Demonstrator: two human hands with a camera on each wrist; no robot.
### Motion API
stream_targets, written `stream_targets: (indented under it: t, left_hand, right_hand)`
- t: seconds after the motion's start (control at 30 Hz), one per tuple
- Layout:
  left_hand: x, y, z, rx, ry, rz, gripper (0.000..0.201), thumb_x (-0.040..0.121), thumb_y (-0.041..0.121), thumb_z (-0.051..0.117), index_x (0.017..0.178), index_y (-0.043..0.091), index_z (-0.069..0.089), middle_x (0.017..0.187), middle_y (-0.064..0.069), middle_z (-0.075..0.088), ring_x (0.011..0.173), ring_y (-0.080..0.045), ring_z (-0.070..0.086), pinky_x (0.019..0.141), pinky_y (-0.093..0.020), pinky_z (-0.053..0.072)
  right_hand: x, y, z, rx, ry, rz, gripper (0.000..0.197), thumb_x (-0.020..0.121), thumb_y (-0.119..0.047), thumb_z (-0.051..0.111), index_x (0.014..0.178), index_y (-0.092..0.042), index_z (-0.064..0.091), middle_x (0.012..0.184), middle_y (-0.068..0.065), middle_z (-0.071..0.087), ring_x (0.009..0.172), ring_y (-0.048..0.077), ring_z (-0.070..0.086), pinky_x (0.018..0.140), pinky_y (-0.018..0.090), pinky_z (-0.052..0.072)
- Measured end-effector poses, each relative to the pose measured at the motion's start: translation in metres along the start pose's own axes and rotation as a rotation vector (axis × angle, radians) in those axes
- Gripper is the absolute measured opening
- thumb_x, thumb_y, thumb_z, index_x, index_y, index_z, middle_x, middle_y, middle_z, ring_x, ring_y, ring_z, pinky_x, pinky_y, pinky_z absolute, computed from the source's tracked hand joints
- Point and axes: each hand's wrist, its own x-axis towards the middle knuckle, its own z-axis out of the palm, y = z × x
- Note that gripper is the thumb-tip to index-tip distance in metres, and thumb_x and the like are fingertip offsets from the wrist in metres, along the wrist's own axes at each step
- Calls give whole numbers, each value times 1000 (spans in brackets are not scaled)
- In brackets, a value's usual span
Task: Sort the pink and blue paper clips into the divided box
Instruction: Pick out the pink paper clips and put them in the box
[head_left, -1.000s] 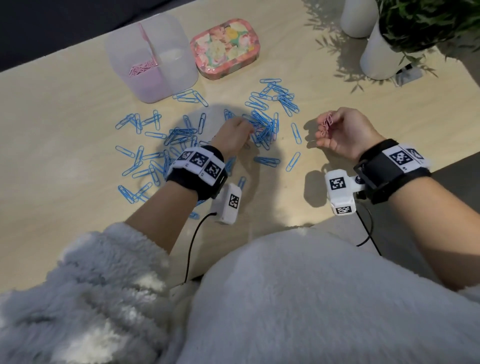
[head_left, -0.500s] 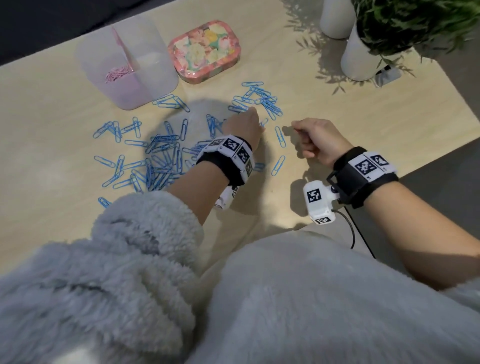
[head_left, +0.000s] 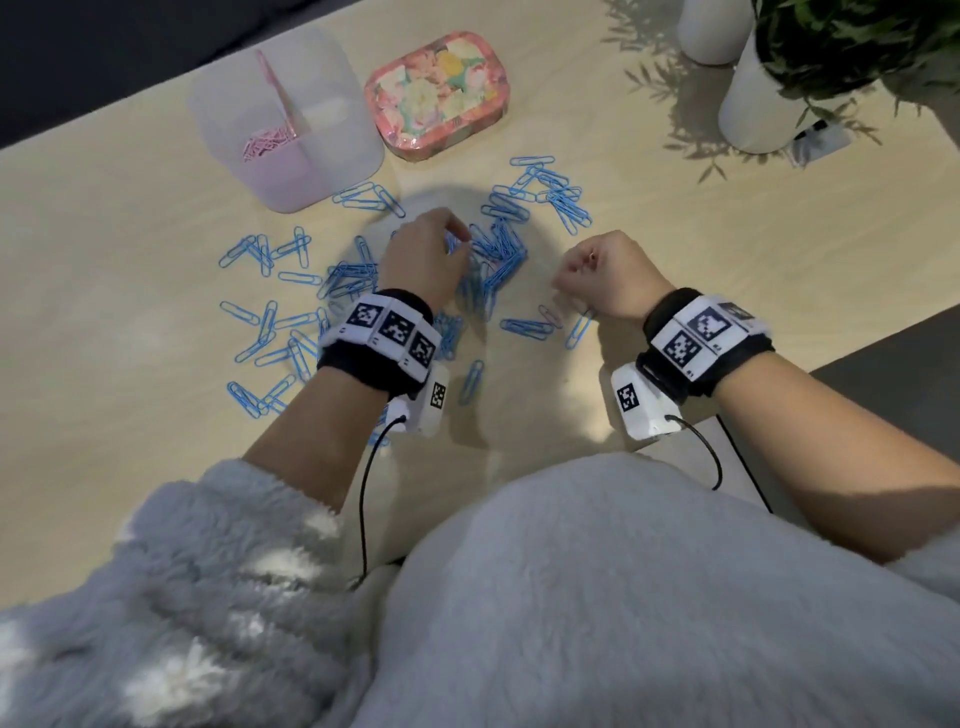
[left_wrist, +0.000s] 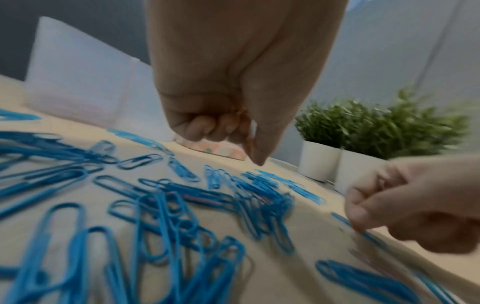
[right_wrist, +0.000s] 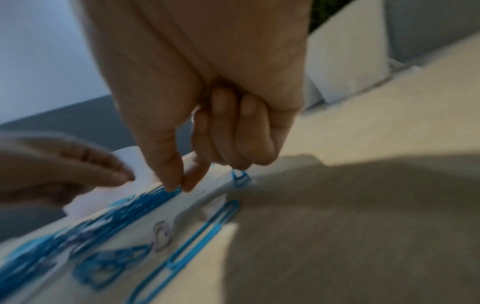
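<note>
Pale wood tabletop (head_left: 675, 249) carries everything, lit unevenly with a round shadow at its middle. Left hand (head_left: 423, 254) hovers low over the densest heap of blue paper clips (head_left: 498, 249); in the left wrist view its fingers (left_wrist: 207, 127) are curled into the palm with the thumb pointing down, and whether anything is held between them cannot be told. Right hand (head_left: 605, 275) sits nearer the tabletop's right edge, fingers (right_wrist: 233, 131) curled tight, thumb and forefinger tips pressed together just above the clips; something pinkish shows at the knuckles from the head view, too small to name. Blue clips are thin glossy wire loops, scattered across the tabletop's middle and toward its left edge, some overlapping. Pink paper clips (head_left: 267, 143) lie in a small heap in the left compartment of the divided box (head_left: 332, 156), a frosted translucent tub with a pink partition near the far edge. Just beside it rests a floral tin (head_left: 439, 93). White plant pots (head_left: 753, 104) stand at the far right corner. Square black-and-white markers cover both wristbands (head_left: 389, 332); no readable writing shows.
</note>
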Motion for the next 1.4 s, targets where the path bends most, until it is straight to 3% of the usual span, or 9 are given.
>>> stream_targets:
  t: [0.1,0.23,0.43,0.53,0.7,0.93,1.1,1.27,1.4]
  left_hand:
    - [-12,20,14,69,-186,194,19,85,28,60,100,18,65,80,-2,54,82,-22,55,69,-28,37]
    - [-21,32,37,171,-415,384,20,84,30,63,101,19,64,82,3,52,90,-23,58,76,-30,43]
    - [-24,29,48,336,-342,426,27,93,25,49,109,5,58,121,-14,56,113,-33,54,87,-43,48]
    - [-31,20,48,359,-330,428,27,93,17,45,110,-1,55,118,-19,55,109,-35,54,93,-41,43]
    - [-48,10,46,366,-279,367,28,92,16,43,113,-2,50,115,-19,53,104,-35,54,88,-42,43]
    - [-54,8,49,429,-269,376,31,96,21,40,114,-2,50,117,-18,52,109,-35,51,89,-43,44]
    - [-48,-1,36,56,-277,232,21,93,15,48,104,0,57,105,-18,63,99,-29,58,84,-35,42]
    - [-31,-20,8,-431,-281,-21,21,94,13,50,112,5,58,81,-5,56,71,-15,55,70,-26,47]
    - [-22,-22,-8,-957,-304,-331,22,94,8,45,77,14,56,62,2,48,44,-3,48,45,-15,43]
  right_hand:
    - [-2,0,7,-263,3,-14,10,73,-20,59,63,-21,61,59,-1,56,68,25,59,70,33,49]
    - [-4,7,-1,-106,157,62,17,78,-18,51,72,-10,64,76,18,68,80,38,65,80,41,55]
    - [-1,0,-3,-68,139,61,15,76,-21,51,68,-13,61,74,16,69,78,37,65,78,44,56]
    - [10,-18,5,-133,134,29,24,81,-23,53,59,-13,52,61,4,56,73,34,55,73,33,49]
    - [26,-45,27,-387,69,-3,45,76,-56,63,68,-13,53,72,7,56,72,27,55,64,31,40]
    - [38,-35,11,-156,-15,28,20,78,-17,65,64,-3,62,55,9,50,54,17,44,52,27,34]
    - [21,-25,-17,-6,-22,99,18,83,-17,69,68,-9,62,23,-10,40,21,4,33,28,10,24]
    - [11,-12,-24,128,-65,119,16,82,-16,67,85,-1,70,34,-5,49,27,6,33,39,14,27]
    - [5,-10,-30,291,-35,100,8,79,-16,69,78,-8,71,37,-2,45,30,9,28,38,13,22]
